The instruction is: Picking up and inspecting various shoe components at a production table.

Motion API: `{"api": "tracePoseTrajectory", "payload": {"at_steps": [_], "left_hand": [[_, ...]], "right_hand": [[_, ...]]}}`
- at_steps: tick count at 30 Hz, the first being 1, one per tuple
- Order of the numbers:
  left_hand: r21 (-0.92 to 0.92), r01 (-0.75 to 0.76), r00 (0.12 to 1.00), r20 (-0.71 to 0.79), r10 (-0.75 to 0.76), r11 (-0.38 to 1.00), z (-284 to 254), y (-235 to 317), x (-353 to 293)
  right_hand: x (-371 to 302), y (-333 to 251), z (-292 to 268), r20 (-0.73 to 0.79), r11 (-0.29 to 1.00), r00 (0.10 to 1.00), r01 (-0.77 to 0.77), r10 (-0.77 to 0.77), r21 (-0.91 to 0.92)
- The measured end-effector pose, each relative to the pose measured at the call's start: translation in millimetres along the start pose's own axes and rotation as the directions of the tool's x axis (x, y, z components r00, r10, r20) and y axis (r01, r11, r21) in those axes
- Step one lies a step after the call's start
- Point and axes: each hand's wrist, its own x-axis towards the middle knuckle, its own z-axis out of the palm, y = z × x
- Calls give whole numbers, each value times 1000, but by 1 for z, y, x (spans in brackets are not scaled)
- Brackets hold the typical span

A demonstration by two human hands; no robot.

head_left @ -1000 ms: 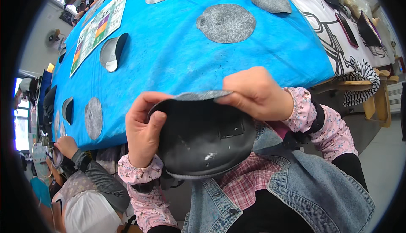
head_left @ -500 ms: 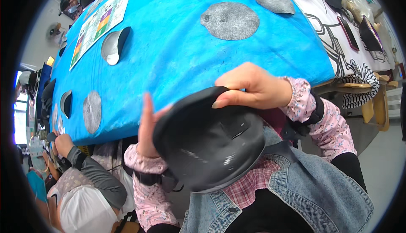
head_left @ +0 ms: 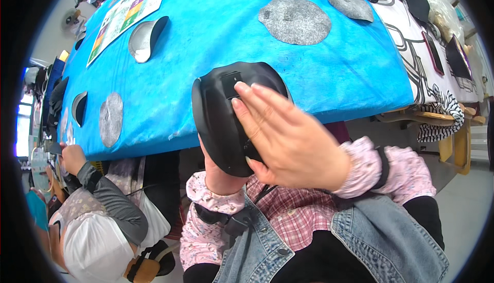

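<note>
A black bowl-shaped piece (head_left: 218, 111) with a wavy rim is held up in front of my chest, by the blue table edge. My left hand (head_left: 220, 172) supports it from below and behind; most of its fingers are hidden by the piece. My right hand (head_left: 290, 139) lies over the near face with its fingers stretched out, the fingertips touching a small raised rectangular patch (head_left: 232, 81). Its thumb is near the lower rim.
The blue-covered table (head_left: 206, 41) bears several grey round sheets, one being a mottled disc (head_left: 296, 21). A curved grey-black piece (head_left: 146, 39) lies near a printed chart (head_left: 131, 13). At right are a phone (head_left: 433, 54) and striped cloth (head_left: 440, 111). A co-worker's hand (head_left: 73, 158) is at left.
The black piece has been turned so its hollow no longer faces up, and raised slightly. My right hand has gone from gripping its rim to lying flat on it; my left hand shifted underneath.
</note>
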Motion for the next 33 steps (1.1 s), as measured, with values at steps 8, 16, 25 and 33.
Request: {"api": "tracePoseTrajectory", "payload": {"at_steps": [8,16,25,33], "left_hand": [[309,-171,983,111,143,936,-9,-8,-13],[298,-366,914,292,281,882,-27,20,-8],[68,-254,965,93,247,965,0,9,0],[293,-443,892,50,449,847,-72,-28,-42]], "right_hand": [[1,3,8,-171,804,984,63,49,591],[-6,-5,7,-132,821,990,114,-48,559],[6,1,4,-190,967,980,-17,67,254],[-1,-30,26,-270,522,962,245,-28,817]]}}
